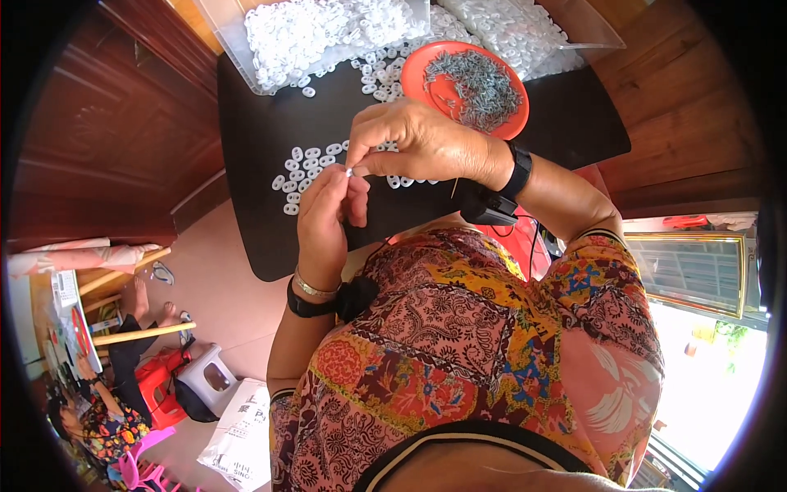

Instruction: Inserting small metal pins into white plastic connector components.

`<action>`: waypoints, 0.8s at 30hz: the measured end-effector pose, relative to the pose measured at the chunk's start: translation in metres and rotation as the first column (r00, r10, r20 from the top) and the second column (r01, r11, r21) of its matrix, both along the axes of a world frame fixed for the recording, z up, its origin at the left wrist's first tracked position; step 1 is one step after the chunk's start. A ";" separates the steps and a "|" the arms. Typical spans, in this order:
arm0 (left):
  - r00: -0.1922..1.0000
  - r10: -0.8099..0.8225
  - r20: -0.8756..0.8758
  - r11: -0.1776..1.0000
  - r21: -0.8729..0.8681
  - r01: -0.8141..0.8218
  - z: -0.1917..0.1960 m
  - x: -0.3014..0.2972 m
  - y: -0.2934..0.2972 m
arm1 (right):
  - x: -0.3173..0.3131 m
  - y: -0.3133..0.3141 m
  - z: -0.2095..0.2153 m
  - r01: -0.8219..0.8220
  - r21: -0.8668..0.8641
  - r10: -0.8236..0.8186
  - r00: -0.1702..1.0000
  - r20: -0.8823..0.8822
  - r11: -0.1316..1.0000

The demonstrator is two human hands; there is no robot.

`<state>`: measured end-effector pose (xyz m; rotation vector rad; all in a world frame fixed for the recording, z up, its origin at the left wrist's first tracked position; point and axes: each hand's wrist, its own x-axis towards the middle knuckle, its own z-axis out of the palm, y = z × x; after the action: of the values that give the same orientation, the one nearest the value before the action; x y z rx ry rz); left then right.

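Left hand [324, 215] and right hand [418, 148] meet above the desk [262, 131], with a small piece [349, 172] between their fingertips. Loose pieces [303, 168] lie just beyond the left hand; a plate of pins [471, 86] sits beyond the right hand; a tray [283, 41] stands farther behind.

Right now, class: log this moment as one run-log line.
left hand: pinching white piece | right hand: pinching same piece | orange dish: metal pins

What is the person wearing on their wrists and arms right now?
Both hands are bare, with no gloves. The left hand has a thin silver bangle at the wrist and, just behind it, a black strap carrying a small black device. The right hand has a black wristband with a black box hanging under it. Short patterned sleeves in red, orange, yellow and blue end in dark trim.
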<state>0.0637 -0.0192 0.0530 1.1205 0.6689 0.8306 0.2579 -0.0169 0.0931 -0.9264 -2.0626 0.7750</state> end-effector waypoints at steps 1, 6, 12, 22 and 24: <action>0.999 -0.029 0.028 0.997 -0.077 0.031 -0.002 0.000 0.000 | 0.000 -0.001 -0.001 0.000 -0.002 0.000 1.000 -0.004 1.000; 0.972 -0.082 0.221 0.967 -0.220 0.131 -0.005 0.001 -0.003 | -0.001 -0.006 -0.005 -0.056 0.182 0.049 0.998 0.044 0.982; 0.962 -0.029 0.272 0.987 -0.146 0.071 -0.007 0.001 -0.001 | -0.004 -0.011 -0.009 0.084 -0.170 -0.106 0.986 -0.125 0.982; 0.966 0.247 0.082 0.966 0.062 -0.252 -0.004 0.007 -0.007 | -0.017 -0.022 -0.018 0.183 -0.109 -0.199 0.967 -0.160 0.977; 0.965 0.247 0.082 0.965 0.068 -0.253 -0.006 0.005 -0.007 | -0.018 -0.024 -0.017 0.184 -0.120 -0.203 0.964 -0.173 0.975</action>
<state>0.0686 -0.0263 0.0471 1.0836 0.7315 1.1169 0.2395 -0.0406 0.0763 -1.0553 -1.7557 0.8348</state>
